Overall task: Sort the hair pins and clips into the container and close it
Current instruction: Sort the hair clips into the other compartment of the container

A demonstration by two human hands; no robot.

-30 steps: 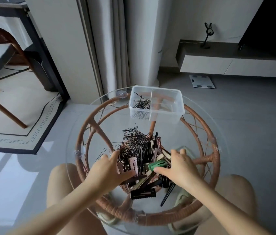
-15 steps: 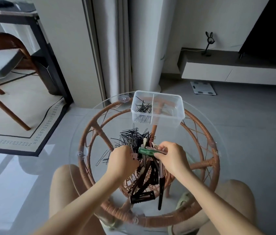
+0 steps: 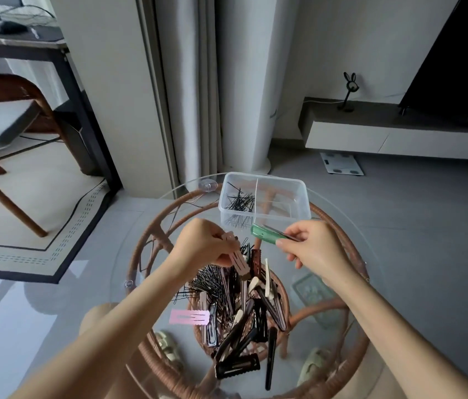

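Both hands hover over the round glass bench [image 3: 350, 226] at mid-frame. The left hand [image 3: 207, 246] curls its fingers round one end of a pale pink clip [image 3: 237, 256], which slants down and right toward the pile. The right hand [image 3: 316, 249] pinches a green clip [image 3: 266, 234] between thumb and forefinger. The clip's free end reaches left. Just above it, at upper centre, the clear container [image 3: 299, 197] stands open, split by a divider. Black hair pins [image 3: 240, 201] lie in its left compartment. Below the hands the mixed pile of pins and clips [image 3: 241, 306] spreads over the bench. A bright pink clip [image 3: 189, 317] lies at its left edge and a black toothed clip [image 3: 237, 369] at its lower end.
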